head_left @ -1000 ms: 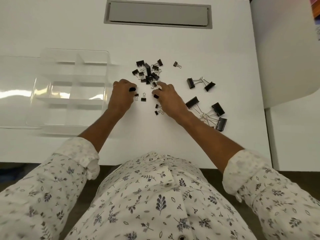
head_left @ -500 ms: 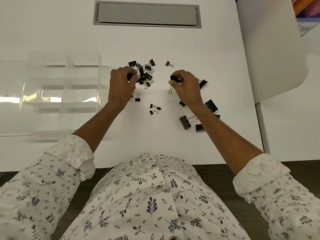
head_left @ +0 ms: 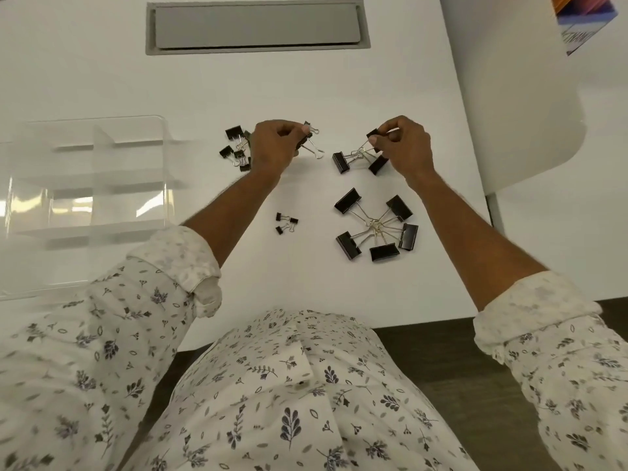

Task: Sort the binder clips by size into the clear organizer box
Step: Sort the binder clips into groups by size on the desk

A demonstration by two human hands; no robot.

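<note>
My left hand (head_left: 273, 144) pinches a medium black binder clip (head_left: 311, 144) whose wire handles stick out to the right. My right hand (head_left: 404, 146) pinches another medium clip (head_left: 372, 134), tangled by its handles with two more medium clips (head_left: 341, 162). A cluster of several large clips (head_left: 375, 229) lies below my right hand. Three small clips (head_left: 286, 222) lie near the middle. A pile of small and medium clips (head_left: 234, 146) sits left of my left hand. The clear organizer box (head_left: 95, 185) stands at the left with nothing visible in its compartments.
A grey cable hatch (head_left: 255, 27) is set into the white desk at the back. A white panel (head_left: 516, 90) rises at the right edge. The desk's front edge runs near my sleeves.
Both hands have lifted from the table with medium clips pinched. The right hand moved right, and the view shifted downward and closer.
</note>
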